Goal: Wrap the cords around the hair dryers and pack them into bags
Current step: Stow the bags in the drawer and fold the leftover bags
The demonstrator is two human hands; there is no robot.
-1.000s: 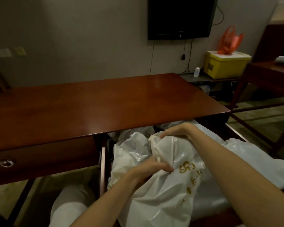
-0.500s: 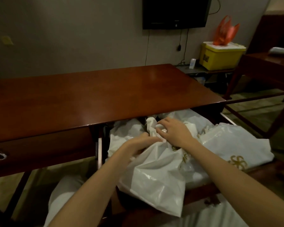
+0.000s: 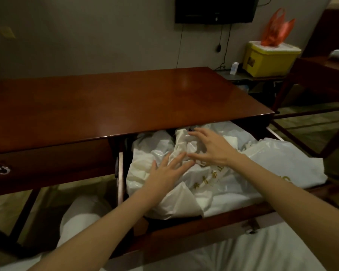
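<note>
Two bare hands reach into the pulled-out desk drawer (image 3: 204, 223), and both are released, fingers straight and spread, gripping nothing. Well to the left of the left hand, a round metal pull (image 3: 0, 169) sits on the front of a second, closed drawer, and below that hand's forearm a white-clad knee (image 3: 80, 218) shows under the desk. The left hand (image 3: 167, 173) lies palm down on the crumpled white plastic bags (image 3: 145, 165) filling the drawer, its fingertips pointing toward the right hand. Between the two hands a twisted neck of white plastic (image 3: 181, 141) stands up from a bag printed with gold lettering (image 3: 205, 178); no hair dryer or cord can be seen (whatever the bags hold is covered by plastic). The right hand (image 3: 211, 148) hovers just over that bunched neck, fingers fanned, thumb near the left hand's fingertips; whether it touches the plastic cannot be told. To the right of the right hand lies another white bag (image 3: 282, 163) with a gold emblem, draped over the drawer's right edge. Beyond both hands stretches the glossy reddish wooden desk top (image 3: 125, 102), and far off past the right hand a yellow bin (image 3: 270, 59) with an orange plastic bag (image 3: 276, 28) on it stands below a wall-mounted television (image 3: 215, 8).
</note>
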